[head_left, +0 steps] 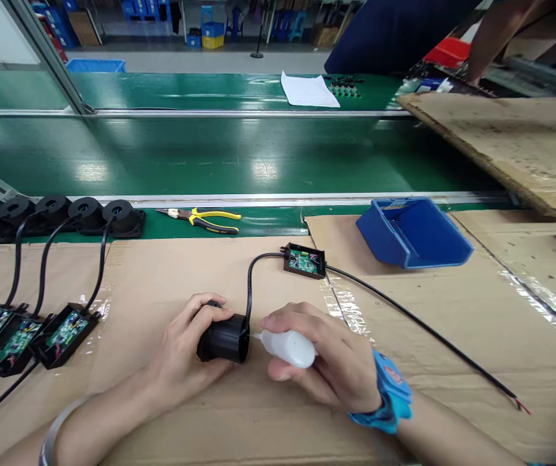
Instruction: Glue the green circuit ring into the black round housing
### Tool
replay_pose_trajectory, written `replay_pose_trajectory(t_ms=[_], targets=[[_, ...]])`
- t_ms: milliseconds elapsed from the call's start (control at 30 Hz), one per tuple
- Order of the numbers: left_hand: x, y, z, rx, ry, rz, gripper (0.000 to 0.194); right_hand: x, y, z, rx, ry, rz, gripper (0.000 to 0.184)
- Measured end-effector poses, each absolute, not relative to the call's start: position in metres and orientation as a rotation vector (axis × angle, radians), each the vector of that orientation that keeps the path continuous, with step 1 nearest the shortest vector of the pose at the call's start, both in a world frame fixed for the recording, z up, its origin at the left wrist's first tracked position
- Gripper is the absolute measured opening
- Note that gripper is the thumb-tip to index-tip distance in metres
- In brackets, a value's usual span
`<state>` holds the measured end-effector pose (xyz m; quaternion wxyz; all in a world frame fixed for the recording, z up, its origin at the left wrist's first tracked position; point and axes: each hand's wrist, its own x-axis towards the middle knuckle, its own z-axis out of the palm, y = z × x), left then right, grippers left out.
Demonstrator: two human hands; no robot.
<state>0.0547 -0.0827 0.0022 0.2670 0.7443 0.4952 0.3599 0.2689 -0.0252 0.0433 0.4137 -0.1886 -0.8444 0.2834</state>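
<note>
My left hand (180, 353) grips a black round sensor housing (224, 338) lying on its side on the cardboard. My right hand (329, 362), with a blue wrist strap (390, 396), holds a small white squeeze bottle (290, 347); its nozzle tip touches the housing's right face. A black cable (250, 285) runs from the housing up to an open black box with a green circuit board (305, 261). A second cable (428, 330) leaves that box toward the lower right.
Several finished units lie at the left: black ring housings (83, 212) wired to open boxes with green boards (64, 333). Yellow-handled pliers (207, 219) rest by the green conveyor belt (210, 155). A blue bin (411, 232) lies tipped at right. Another person's arm (494, 32) works far right.
</note>
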Motion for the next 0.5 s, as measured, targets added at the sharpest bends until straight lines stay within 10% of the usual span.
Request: replay_pose_trajectory(t_ms=[300,500], targets=[[0.063,-0.08,0.012,1.707,1.331,0.988,0.053,0.27,-0.028,0.035,-0.525,-1.529,1.165,0.023],[0.08,-0.081,0.015,1.017,0.954,0.957,0.056,0.276,-0.032,0.044,-0.458,-1.619,0.907,0.024]])
